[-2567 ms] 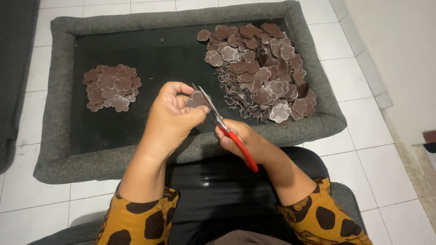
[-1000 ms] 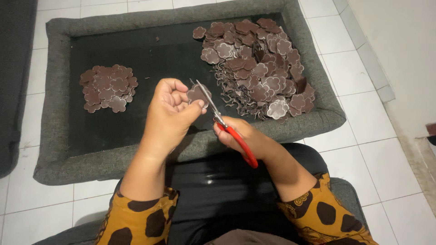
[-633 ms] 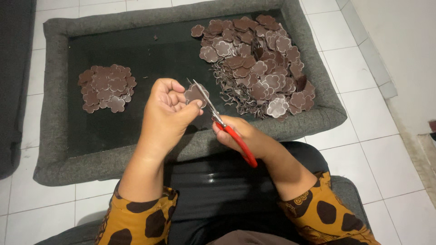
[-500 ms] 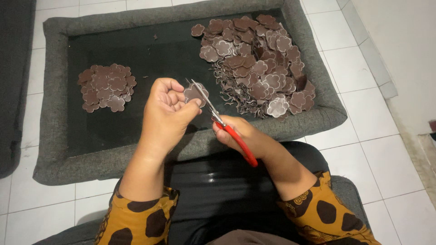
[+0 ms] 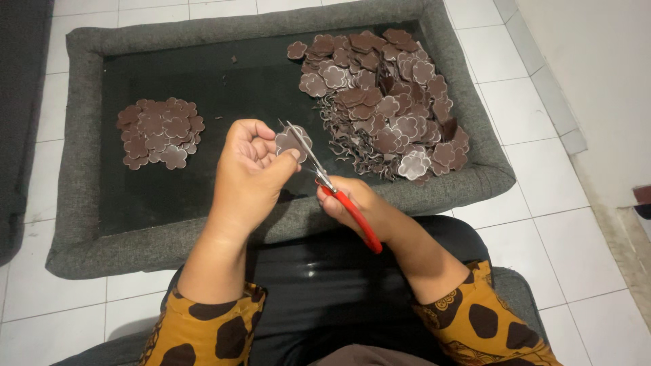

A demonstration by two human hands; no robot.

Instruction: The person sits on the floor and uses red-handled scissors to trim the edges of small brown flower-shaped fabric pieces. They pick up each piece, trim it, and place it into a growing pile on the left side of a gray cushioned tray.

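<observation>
Red-handled scissors (image 5: 339, 193), gripped in the right hand (image 5: 352, 207) at frame centre, run lower right to upper left, blades at the brown flower-shaped piece (image 5: 291, 141) pinched by the left hand (image 5: 254, 169). Beyond, piles lie in the grey tray (image 5: 88, 237).

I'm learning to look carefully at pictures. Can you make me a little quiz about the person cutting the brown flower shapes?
1. True or false: the right hand holds the red-handled scissors.
2. Which pile of flower pieces is bigger: A) the left pile, or B) the right pile?
3. What does the left hand pinch at the scissor blades?

Key:
1. True.
2. B, the right pile.
3. One brown flower piece, held over the grey padded tray.
</observation>
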